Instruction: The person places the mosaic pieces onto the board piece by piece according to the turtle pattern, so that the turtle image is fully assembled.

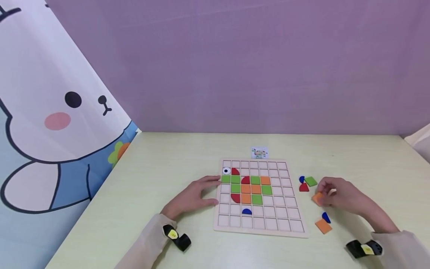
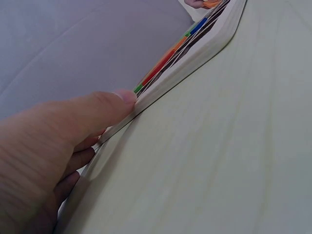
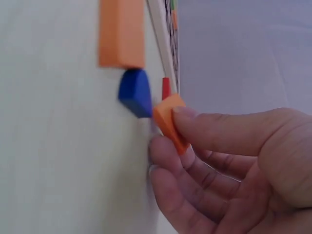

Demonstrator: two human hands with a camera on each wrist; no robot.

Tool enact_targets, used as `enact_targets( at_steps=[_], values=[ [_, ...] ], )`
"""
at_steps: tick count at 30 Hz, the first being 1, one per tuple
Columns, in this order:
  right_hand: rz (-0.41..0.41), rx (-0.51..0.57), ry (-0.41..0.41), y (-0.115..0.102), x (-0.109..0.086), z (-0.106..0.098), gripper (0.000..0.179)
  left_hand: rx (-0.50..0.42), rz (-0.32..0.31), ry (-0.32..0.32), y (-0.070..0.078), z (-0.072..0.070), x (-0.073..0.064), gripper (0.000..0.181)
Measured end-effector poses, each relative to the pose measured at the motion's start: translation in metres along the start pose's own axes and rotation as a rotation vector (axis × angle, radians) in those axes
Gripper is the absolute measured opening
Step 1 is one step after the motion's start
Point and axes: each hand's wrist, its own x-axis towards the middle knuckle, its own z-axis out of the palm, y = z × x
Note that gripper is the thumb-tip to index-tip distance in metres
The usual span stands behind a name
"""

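Note:
My right hand [image 1: 342, 196] pinches an orange square tile [image 3: 170, 119] between thumb and fingers, to the right of the board. At the left edge of the gridded wooden board [image 1: 279, 224], my left hand [image 1: 193, 196] rests with its thumb and fingertips touching the rim. The left wrist view shows that thumb against the board's side. On the grid lie green, orange and red tiles, a white eye tile [image 1: 226, 171] at the upper left and a blue half-round tile [image 1: 246, 211] lower down.
Right of the board lie a green tile [image 1: 311, 181], a red piece [image 1: 304, 187] and a small blue piece [image 1: 301, 179]. Nearer me are a blue half-round [image 1: 326, 217] and another orange tile [image 1: 323, 226]. A picture card [image 1: 259, 152] lies behind the board.

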Motion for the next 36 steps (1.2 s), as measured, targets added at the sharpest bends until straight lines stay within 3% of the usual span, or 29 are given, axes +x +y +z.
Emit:
enact_targets(
  at_steps=[5, 11, 17, 21, 31, 36],
  values=[
    [-0.026, 0.042, -0.014, -0.008, 0.003, -0.001, 0.007, -0.011, 0.009, 0.001, -0.001, 0.000, 0.000, 0.060],
    [-0.118, 0.089, -0.001, -0.019, 0.008, 0.000, 0.006, -0.015, 0.011, 0.002, -0.001, 0.000, 0.000, 0.060],
    [-0.072, 0.226, -0.084, -0.030, 0.016, 0.005, 0.014, -0.024, 0.015, 0.001, -0.001, 0.000, 0.000, 0.061],
    [-0.097, 0.274, -0.116, -0.037, 0.022, 0.010, 0.016, -0.018, 0.008, 0.000, -0.001, -0.001, 0.000, 0.061],
    [-0.165, 0.276, -0.148, -0.058, 0.034, 0.025, 0.012, -0.030, 0.005, -0.006, 0.001, -0.001, 0.000, 0.061],
    [-0.116, 0.248, -0.141, -0.071, 0.038, 0.033, 0.010, -0.027, 0.006, -0.006, 0.001, -0.002, 0.000, 0.061]
  ],
)
